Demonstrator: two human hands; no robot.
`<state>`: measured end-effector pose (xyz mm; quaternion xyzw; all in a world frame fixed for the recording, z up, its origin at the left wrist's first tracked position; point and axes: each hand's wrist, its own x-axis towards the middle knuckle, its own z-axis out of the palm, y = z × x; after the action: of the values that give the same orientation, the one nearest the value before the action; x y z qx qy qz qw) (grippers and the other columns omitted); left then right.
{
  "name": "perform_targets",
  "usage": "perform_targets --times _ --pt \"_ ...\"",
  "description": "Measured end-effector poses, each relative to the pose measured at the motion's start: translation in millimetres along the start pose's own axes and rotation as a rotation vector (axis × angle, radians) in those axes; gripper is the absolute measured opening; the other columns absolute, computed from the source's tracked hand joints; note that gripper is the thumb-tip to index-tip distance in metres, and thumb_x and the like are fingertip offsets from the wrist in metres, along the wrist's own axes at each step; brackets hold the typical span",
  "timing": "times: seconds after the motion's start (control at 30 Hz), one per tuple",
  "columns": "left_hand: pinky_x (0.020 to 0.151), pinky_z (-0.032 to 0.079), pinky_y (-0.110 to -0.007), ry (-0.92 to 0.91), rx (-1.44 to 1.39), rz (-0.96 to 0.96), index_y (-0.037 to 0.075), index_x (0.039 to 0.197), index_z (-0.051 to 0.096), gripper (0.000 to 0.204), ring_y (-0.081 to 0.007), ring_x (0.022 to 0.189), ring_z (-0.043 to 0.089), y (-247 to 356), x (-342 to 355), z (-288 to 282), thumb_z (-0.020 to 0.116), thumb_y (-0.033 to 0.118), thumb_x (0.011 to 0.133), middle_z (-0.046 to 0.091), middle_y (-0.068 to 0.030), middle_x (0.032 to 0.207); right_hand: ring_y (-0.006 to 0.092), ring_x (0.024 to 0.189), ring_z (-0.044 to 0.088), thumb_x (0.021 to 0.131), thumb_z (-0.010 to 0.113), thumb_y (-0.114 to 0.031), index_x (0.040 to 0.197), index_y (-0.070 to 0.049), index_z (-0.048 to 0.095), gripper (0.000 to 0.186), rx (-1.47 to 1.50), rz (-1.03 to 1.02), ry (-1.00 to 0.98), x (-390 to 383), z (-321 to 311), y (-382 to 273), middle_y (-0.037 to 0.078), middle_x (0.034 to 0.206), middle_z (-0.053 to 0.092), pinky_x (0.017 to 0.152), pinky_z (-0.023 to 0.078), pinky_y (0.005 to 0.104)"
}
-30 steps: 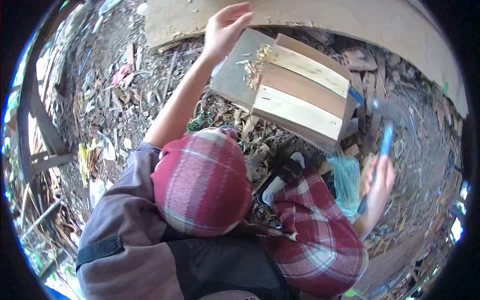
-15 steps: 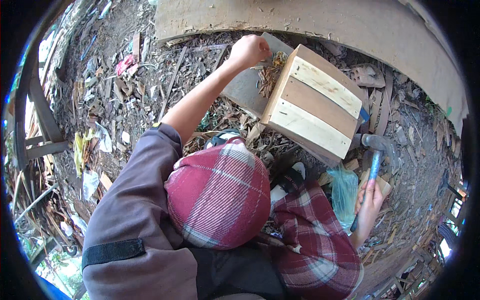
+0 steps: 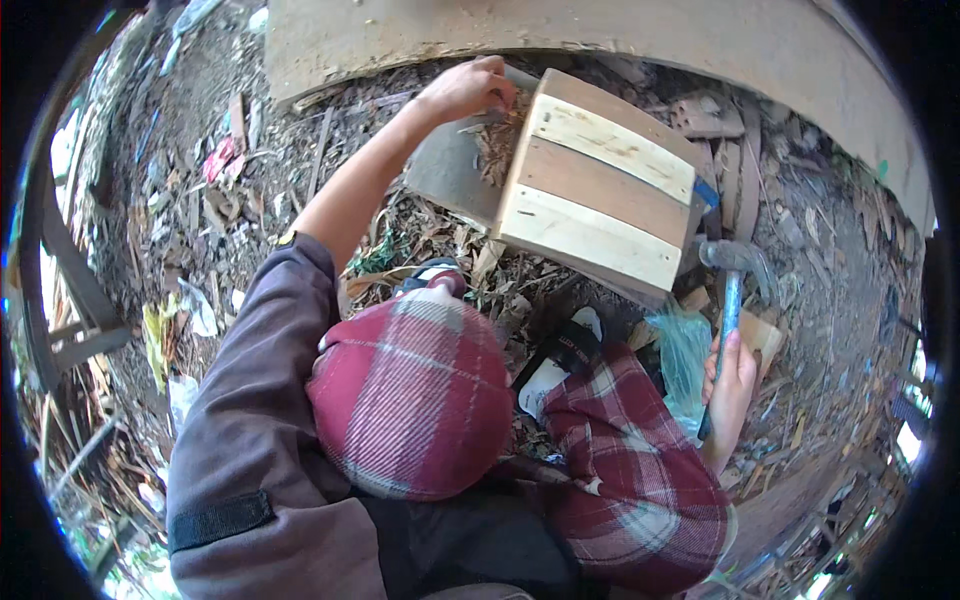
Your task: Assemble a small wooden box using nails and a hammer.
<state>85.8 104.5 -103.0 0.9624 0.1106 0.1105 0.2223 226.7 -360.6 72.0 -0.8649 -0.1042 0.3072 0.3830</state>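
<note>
My right hand [image 3: 735,372] is wrapped round the blue handle of a claw hammer [image 3: 731,300], its metal head up beside the box's right end. The wooden box [image 3: 595,190] has two pale slats with a brown strip between them, and small dark nail heads show near the slat ends. Past the box's left end, my left hand [image 3: 468,92] hovers with curled, pinched fingers over brown shavings or dry scraps [image 3: 496,150] on a grey slab [image 3: 450,165]. Whatever those fingers hold, if anything, is too small to make out.
A long curved wooden board [image 3: 480,32] runs along the far side. A brick [image 3: 706,116] lies beyond the box, and a clear bluish plastic bag [image 3: 684,360] near my right knee. Wood scraps and litter cover the ground. A wooden frame [image 3: 85,270] stands at left.
The whole view has shifted, so the box and both hands appear farther left. My left hand stays by the box's left end; the hammer remains in my right hand, slightly more upright.
</note>
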Motion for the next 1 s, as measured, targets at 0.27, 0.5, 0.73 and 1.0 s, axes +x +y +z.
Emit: perform_targets --times 0.27,0.5,0.73,1.0 --pt "0.079 0.048 -0.039 -0.027 0.295 0.116 0.016 0.096 0.071 0.016 -0.0292 0.095 0.058 -22 -3 -7 0.06 0.016 0.085 0.06 -0.0082 0.1 0.0007 0.042 0.032 0.101 0.042 -0.037 0.084 -0.008 0.052 0.035 0.117 0.042 -0.119 1 2 -2 -0.007 0.055 0.039 0.037 0.024 0.0194" --pt "0.073 0.05 -0.022 0.315 -0.711 -0.582 -0.001 0.115 0.063 0.029 -0.0094 0.082 0.062 49 -23 -124 0.058 0.017 0.093 0.065 -0.0064 0.094 0.0026 0.04 0.034 0.1 0.044 -0.039 0.082 -0.006 0.05 0.038 0.203 0.099 -0.123 2 -4 2 -0.005 0.055 0.039 0.035 0.025 0.0206" --pt "0.082 0.051 -0.024 -0.269 -0.845 -0.231 -0.004 0.11 0.063 0.028 -0.0111 0.088 0.064 243 32 -108 0.062 0.016 0.09 0.068 -0.0081 0.1 0.0015 0.036 0.031 0.098 0.045 -0.046 0.084 -0.007 0.047 0.041 0.492 0.139 -0.137 6 -11 8 -0.005 0.057 0.039 0.031 0.027 0.0188" --pt "0.06 0.048 -0.022 -0.056 -0.429 -0.121 0.006 0.092 0.075 0.014 -0.0047 0.061 0.055 263 35 -5 0.074 0.011 0.079 0.071 -0.0049 0.074 0.0019 0.037 0.032 0.093 0.049 -0.054 0.084 -0.003 0.049 0.051 0.479 0.035 -0.092 6 -12 21 -0.006 0.055 0.036 0.033 0.028 0.0202"
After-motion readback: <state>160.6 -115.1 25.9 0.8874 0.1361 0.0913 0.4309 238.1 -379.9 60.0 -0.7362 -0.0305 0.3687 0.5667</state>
